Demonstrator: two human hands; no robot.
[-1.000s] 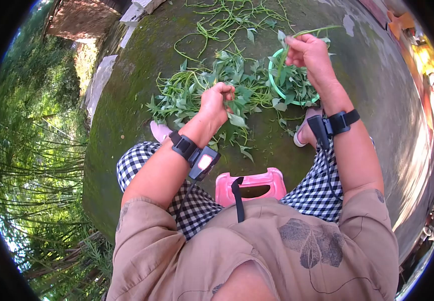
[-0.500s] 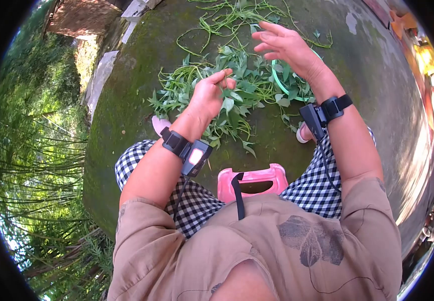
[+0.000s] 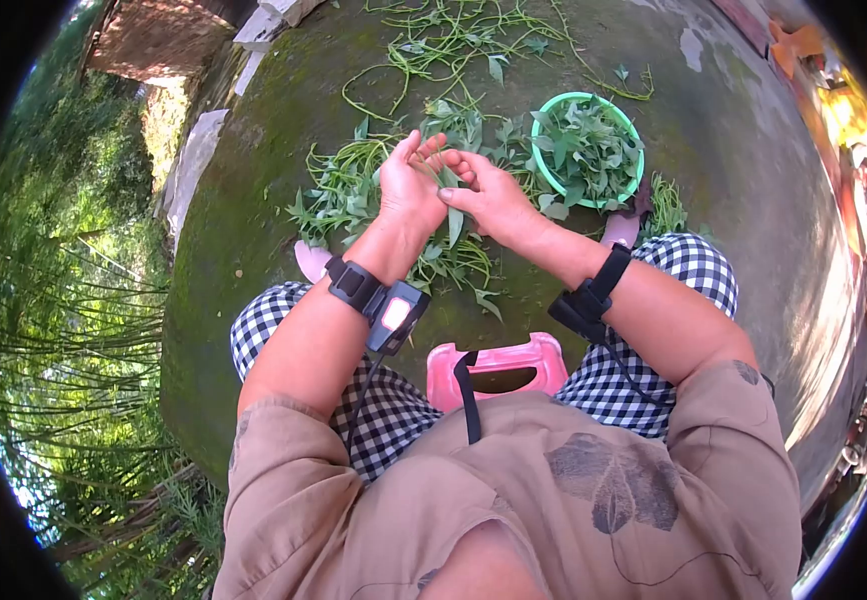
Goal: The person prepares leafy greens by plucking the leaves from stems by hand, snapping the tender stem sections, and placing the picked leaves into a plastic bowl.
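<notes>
My left hand (image 3: pixel 412 188) is turned palm up with its fingers curled around some green leaves. Close against it on the right, my right hand (image 3: pixel 493 200) pinches a leafy sprig (image 3: pixel 453 215) between thumb and fingers. Beneath and behind both hands lies a heap of leafy green vines (image 3: pixel 343 190) on the ground. To the right of the heap stands a round basket with a light green rim (image 3: pixel 640 160), filled with loose leaves (image 3: pixel 588 150).
Bare stems (image 3: pixel 453 45) lie tangled on the mossy ground (image 3: pixel 253 190) beyond the heap. A small green bunch (image 3: pixel 666 208) is beside my right foot. A pink plastic stool (image 3: pixel 548 365) shows between my checked trouser legs. Bushes grow at the left.
My right hand has come down and left from above the basket to meet my left hand, its fingers going from spread to pinching. The whole basket is now uncovered.
</notes>
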